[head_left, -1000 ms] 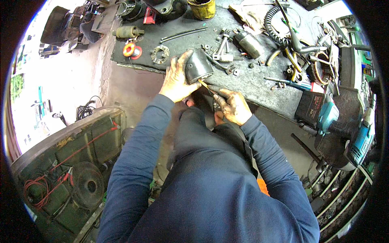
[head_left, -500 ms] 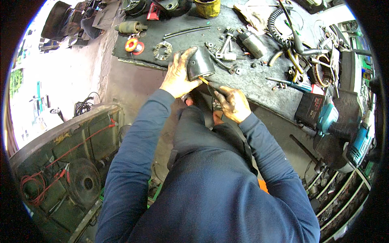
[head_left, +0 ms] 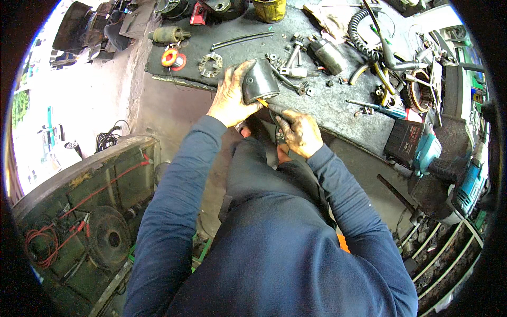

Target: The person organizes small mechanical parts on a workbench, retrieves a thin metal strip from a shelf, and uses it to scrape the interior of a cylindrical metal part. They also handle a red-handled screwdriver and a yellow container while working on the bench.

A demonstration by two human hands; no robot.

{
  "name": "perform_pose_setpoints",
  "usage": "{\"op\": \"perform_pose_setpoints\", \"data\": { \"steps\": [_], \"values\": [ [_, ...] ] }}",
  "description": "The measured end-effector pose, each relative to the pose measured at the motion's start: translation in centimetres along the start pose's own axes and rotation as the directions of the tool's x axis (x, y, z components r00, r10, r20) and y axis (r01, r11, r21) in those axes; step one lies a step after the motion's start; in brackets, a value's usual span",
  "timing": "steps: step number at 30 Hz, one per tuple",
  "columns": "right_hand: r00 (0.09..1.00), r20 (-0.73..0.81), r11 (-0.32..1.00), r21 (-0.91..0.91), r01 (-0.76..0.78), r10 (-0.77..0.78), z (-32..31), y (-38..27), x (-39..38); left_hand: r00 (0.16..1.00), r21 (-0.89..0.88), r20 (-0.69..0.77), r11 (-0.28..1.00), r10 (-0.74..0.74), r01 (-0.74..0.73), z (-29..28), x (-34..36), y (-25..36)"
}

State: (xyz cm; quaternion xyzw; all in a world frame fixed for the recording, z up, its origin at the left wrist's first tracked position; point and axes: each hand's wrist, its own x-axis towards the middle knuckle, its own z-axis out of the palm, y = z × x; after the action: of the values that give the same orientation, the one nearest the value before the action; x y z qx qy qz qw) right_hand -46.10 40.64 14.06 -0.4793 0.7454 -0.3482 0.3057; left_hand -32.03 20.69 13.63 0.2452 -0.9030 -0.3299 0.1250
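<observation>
My left hand [head_left: 230, 100] is wrapped round the left side of a black cylindrical motor housing [head_left: 261, 82], which is tilted over the bench's front edge. A small screw head shows on its side. At its lower open end a narrow orange piece [head_left: 263, 103] sticks out beside the rim. My right hand [head_left: 300, 133], dark with grease, is closed just below it, with the fingers pointing toward that end. Whether the orange piece is part of a tool in my right hand or belongs to the housing, I cannot make out. The inside of the housing is hidden.
On the dark workbench [head_left: 348, 113] lie a round ring part [head_left: 210, 65], an armature [head_left: 169, 35], orange-and-red reels [head_left: 171, 58], a second metal cylinder [head_left: 326, 55] and a screwdriver [head_left: 388, 111]. A yellow pot [head_left: 269, 10] stands behind. Power tools [head_left: 426, 153] sit at right; a metal bin [head_left: 79, 174] stands left.
My right hand has shifted very slightly left. The housing has tipped a little in my left hand. The rest looks the same.
</observation>
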Motion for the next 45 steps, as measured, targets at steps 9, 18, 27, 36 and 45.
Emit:
{"op": "perform_pose_setpoints", "data": {
  "steps": [9, 18, 27, 36, 45],
  "values": [
    [0.995, -0.085, 0.994, 0.103, -0.039, 0.048, 1.4, -0.8, -0.7, 0.998, 0.023, 0.038, 0.999, -0.045, 0.044, -0.1, 0.0, -0.1],
    [0.977, -0.08, 0.94, 0.296, -0.168, 0.2, 1.7, -2.2, -1.5, 0.998, 0.002, 0.05, 0.999, -0.046, 0.046, 0.0, 0.0, 0.0],
    [0.966, -0.015, 0.793, 0.574, -0.202, 0.257, 1.3, -4.0, -1.5, 0.994, 0.053, 0.07, 0.995, -0.088, 0.085, -0.2, 0.0, 0.8],
    [0.976, -0.079, 0.81, 0.574, -0.121, 0.202, 2.1, -3.2, -1.0, 0.996, -0.008, 0.06, 0.998, -0.066, 0.067, -0.3, 0.1, 0.6],
    [0.982, -0.179, 0.936, 0.351, 0.013, 0.054, 2.3, -1.2, -2.9, 1.0, -0.009, 0.025, 1.0, -0.018, 0.018, 0.1, 0.1, 0.2]
  ]
}}
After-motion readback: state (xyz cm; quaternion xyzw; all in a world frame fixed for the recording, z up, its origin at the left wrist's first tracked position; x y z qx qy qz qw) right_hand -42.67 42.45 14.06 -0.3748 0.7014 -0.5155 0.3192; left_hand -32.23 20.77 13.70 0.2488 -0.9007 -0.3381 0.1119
